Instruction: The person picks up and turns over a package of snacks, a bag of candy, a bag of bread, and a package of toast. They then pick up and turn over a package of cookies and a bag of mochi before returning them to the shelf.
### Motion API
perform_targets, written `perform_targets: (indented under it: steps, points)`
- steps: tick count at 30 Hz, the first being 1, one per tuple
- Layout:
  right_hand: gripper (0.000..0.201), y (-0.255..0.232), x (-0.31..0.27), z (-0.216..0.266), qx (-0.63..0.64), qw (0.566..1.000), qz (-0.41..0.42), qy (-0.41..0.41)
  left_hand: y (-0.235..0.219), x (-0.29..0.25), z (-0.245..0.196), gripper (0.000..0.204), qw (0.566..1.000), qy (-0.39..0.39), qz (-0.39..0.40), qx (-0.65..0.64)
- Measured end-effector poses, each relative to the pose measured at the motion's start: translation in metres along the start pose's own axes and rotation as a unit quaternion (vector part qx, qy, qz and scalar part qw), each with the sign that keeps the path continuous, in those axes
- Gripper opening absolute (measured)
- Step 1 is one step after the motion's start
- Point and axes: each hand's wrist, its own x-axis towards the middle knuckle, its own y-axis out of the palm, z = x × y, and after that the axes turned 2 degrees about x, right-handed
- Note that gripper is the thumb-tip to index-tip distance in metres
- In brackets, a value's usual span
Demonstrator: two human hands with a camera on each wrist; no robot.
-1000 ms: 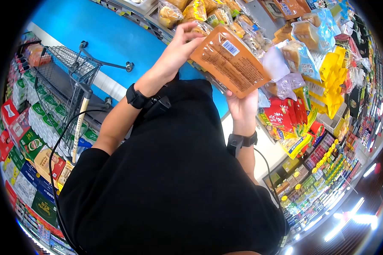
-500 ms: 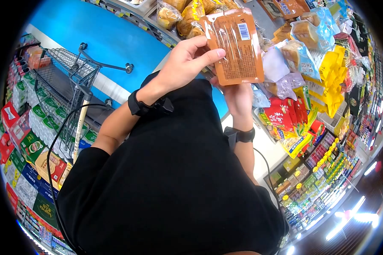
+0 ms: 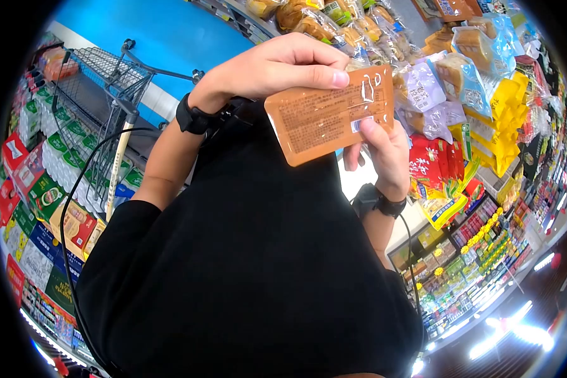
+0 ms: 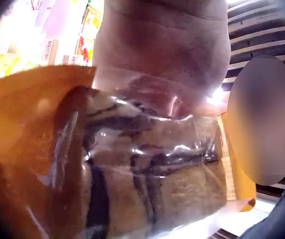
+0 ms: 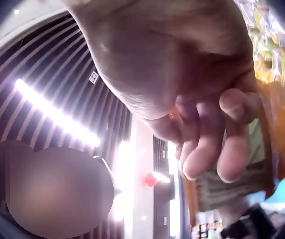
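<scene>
An orange-brown food package (image 3: 321,120) is held tilted at chest height, its printed back with the barcode facing up. The left hand (image 3: 283,69) grips its upper edge, thumb on the printed face, other fingers folded and partly hidden. At the lower right edge the right hand (image 3: 387,154) holds it, thumb beside the barcode. The left wrist view shows the clear window of the package (image 4: 157,169), with brown and dark contents, below the left hand (image 4: 162,55). In the right wrist view the right hand (image 5: 182,74) has curled fingers in front of the package (image 5: 222,189).
Bagged breads (image 3: 315,25) fill the shelf beyond the hands. Yellow bags (image 3: 501,126) and red bags (image 3: 431,164) lie at the right. A wire shopping cart (image 3: 110,72) stands at the left by stacked drink packs (image 3: 63,151). A cable (image 3: 75,189) hangs beside the left arm.
The package has turned from upright to sideways and come lower, its barcode now at the lower right. The right thumb has come onto the printed face; the left hand has moved up over the top edge.
</scene>
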Motion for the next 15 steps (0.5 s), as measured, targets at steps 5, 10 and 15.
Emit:
perform_targets:
  steps: [5, 10, 15]
  points:
    - [0.029, 0.018, -0.011, -0.001, 0.053, 0.996, -0.027, -0.062, 0.001, -0.004, -0.002, 0.039, 0.997, 0.000, -0.066, 0.034]
    - [0.035, 0.015, -0.011, -0.016, 0.115, 0.968, -0.071, -0.210, -0.010, -0.021, -0.001, 0.039, 0.979, 0.089, -0.183, 0.028]
    - [0.039, 0.015, -0.010, -0.018, 0.108, 0.938, -0.079, -0.320, 0.004, -0.029, -0.022, 0.027, 0.974, 0.039, -0.153, 0.160]
